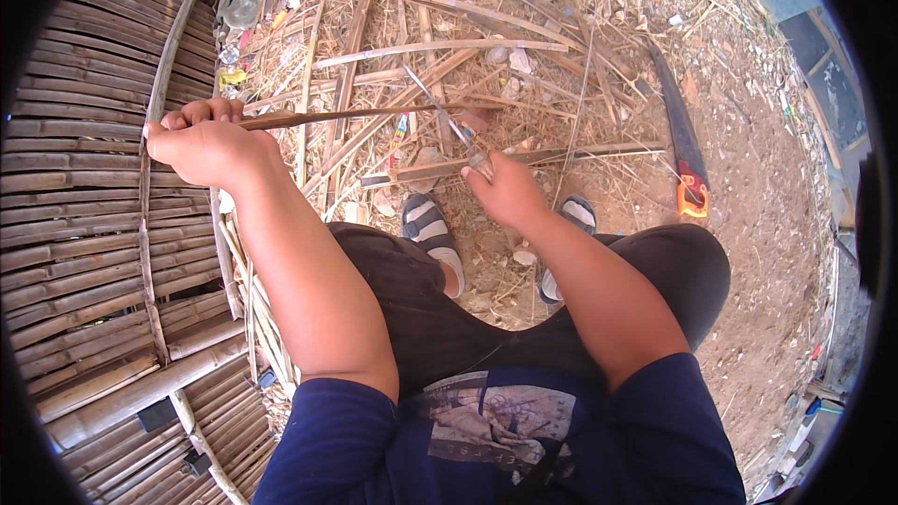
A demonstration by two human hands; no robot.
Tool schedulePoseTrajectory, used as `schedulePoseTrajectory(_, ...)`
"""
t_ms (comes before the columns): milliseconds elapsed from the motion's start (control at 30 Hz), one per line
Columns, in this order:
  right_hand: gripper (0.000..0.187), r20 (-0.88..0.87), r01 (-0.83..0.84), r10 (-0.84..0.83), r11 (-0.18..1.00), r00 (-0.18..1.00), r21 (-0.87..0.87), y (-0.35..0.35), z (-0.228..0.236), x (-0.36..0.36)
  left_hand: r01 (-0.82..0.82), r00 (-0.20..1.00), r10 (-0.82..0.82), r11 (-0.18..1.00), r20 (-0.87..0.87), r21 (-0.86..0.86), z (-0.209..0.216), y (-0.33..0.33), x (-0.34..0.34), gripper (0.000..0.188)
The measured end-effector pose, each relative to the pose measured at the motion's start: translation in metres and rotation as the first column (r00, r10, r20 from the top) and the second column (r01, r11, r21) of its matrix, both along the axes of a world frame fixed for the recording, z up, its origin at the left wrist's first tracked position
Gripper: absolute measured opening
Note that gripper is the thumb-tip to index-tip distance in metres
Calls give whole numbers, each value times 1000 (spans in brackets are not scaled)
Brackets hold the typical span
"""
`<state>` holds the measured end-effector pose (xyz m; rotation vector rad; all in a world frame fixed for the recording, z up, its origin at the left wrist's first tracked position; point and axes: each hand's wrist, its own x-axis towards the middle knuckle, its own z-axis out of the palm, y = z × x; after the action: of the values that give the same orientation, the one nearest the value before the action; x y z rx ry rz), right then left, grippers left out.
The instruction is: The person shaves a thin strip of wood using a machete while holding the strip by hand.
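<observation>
My left hand (208, 143) grips one end of a thin brown bamboo strip (355, 115) that runs level to the right, out over the ground. My right hand (505, 192) is closed on the handle of a slim knife (440, 112); its blade slants up and left and meets the strip near its right end. Below the hands are my knees in dark shorts and my feet in striped sandals (432, 229). I am seated, leaning over the work.
A slatted bamboo platform (84, 224) fills the left side. Split bamboo laths and dry straw (468, 28) litter the dirt ahead. A handsaw with an orange handle (687, 168) lies on the ground to the right. Plastic litter (241, 9) sits by the platform edge.
</observation>
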<state>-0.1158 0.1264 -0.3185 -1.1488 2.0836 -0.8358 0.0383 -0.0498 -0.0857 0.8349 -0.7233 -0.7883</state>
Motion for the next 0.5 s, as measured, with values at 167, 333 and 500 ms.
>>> schedulePoseTrajectory(167, 42, -8, -149, 151, 967, 988, -206, 1, 50, 20, 0, 1000, 0, 1000, 20, -28, 2, 1, -1, 34)
schedulePoseTrajectory(333, 44, 1, -80, 81, 981, 997, -176, 3, 2, 7, -26, 1000, 26, 1000, 7, -17, 5, 7, -6, 34)
schedulePoseTrajectory(500, 48, 67, 59, -66, 994, 996, 95, -1, -25, -9, -4, 1000, 4, 1000, -27, 0, -1, -1, 3, 34)
